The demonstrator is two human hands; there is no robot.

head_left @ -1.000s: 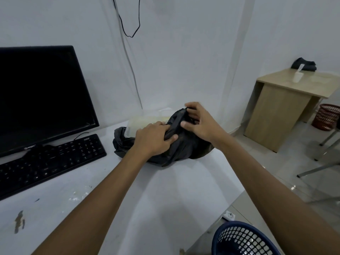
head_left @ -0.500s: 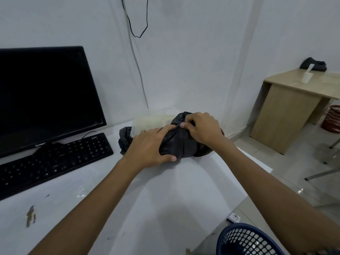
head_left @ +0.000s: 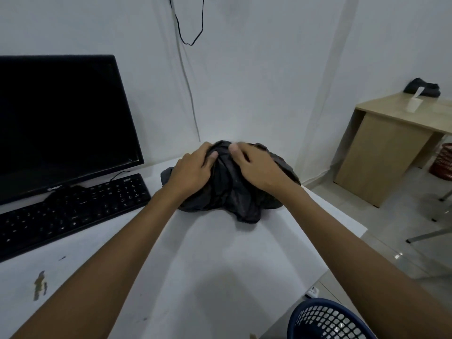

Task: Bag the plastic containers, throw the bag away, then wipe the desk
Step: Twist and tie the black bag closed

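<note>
A black plastic bag lies bunched on the white desk near the far right corner. It now covers the plastic containers, which are hidden inside it. My left hand lies over the bag's left top, its fingers curled into the folds and its thumb pressing the plastic. My right hand covers the right top, fingers curved over the bag and gathering the plastic toward the middle.
A black monitor and keyboard stand at the left. A blue mesh waste basket sits on the floor below the desk's right edge. A wooden desk and a red basket are at the far right. A brown stain marks the desk.
The bag has been pulled over the pale container, which no longer shows. Both hands moved up onto the top of the bag, closer together.
</note>
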